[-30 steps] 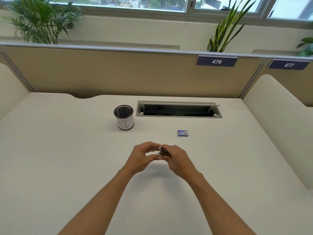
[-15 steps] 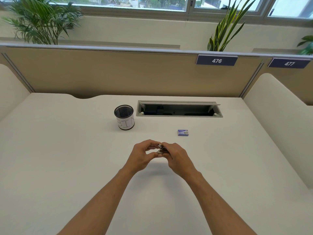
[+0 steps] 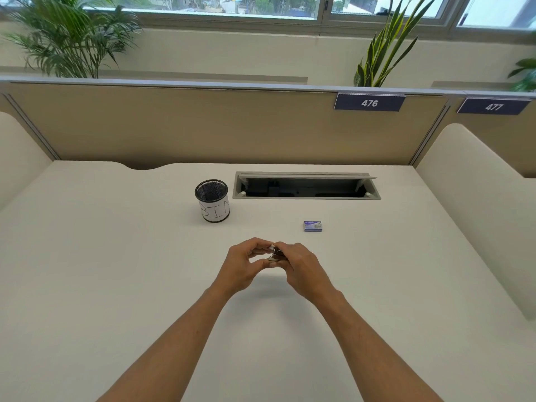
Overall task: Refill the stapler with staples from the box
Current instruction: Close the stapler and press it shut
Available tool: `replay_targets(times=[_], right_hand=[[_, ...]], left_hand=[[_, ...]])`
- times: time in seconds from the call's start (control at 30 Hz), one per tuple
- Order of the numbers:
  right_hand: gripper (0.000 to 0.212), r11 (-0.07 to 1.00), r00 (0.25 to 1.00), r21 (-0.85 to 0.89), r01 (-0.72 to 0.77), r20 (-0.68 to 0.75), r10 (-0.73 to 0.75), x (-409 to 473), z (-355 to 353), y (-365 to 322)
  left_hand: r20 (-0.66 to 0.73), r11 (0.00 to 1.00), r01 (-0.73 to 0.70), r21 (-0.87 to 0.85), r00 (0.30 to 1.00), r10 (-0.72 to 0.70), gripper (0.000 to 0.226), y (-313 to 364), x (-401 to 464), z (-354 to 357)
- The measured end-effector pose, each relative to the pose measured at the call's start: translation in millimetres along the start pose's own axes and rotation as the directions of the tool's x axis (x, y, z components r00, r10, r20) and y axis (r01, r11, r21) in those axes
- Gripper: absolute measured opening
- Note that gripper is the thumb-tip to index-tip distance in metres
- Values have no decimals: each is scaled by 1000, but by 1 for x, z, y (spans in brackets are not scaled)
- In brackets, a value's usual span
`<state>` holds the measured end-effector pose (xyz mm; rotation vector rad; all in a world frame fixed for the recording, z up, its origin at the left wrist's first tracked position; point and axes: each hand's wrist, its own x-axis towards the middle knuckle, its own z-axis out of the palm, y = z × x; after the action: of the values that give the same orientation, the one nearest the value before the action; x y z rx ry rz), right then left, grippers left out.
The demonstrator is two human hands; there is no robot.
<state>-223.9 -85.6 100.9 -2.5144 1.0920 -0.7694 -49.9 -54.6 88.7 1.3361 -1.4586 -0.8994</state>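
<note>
While pinched: stapler (image 3: 278,254) between hands

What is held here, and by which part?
A small stapler, pinched between both hands: left hand at its left end, right hand around the rest.

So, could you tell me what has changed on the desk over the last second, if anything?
Almost nothing. Both hands, left hand and right hand, keep the small stapler pinched between them above the desk, with only slight finger shifts. Nothing was picked up or let go. The staple box and the mesh cup stayed where they were.
</note>
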Motion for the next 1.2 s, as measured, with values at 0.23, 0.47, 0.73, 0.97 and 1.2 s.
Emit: replay_targets(times=[0.23, 0.47, 0.73, 0.97, 1.2], right_hand=[[25, 1000, 1000, -9, 5, 3, -5, 1, 0, 2], [24, 1000, 1000, -26, 10, 6, -10, 3, 1, 0], [24, 1000, 1000, -21, 20, 6, -20, 4, 3, 2], [22, 1000, 1000, 24, -7, 12, 7, 5, 6, 5], [39, 992, 997, 109, -62, 61, 55, 1, 11, 9]], left_hand=[[6, 1000, 9, 9, 1000, -9, 33, 0, 2, 0], [-4, 1000, 15, 5, 1000, -15, 33, -1, 2, -1], [-12, 1000, 1, 20, 1000, 0, 31, -1, 0, -1], [-23, 1000, 7, -6, 1000, -7, 25, -1, 2, -1], [-3, 999, 40, -12, 999, -40, 43, -10, -1, 0]])
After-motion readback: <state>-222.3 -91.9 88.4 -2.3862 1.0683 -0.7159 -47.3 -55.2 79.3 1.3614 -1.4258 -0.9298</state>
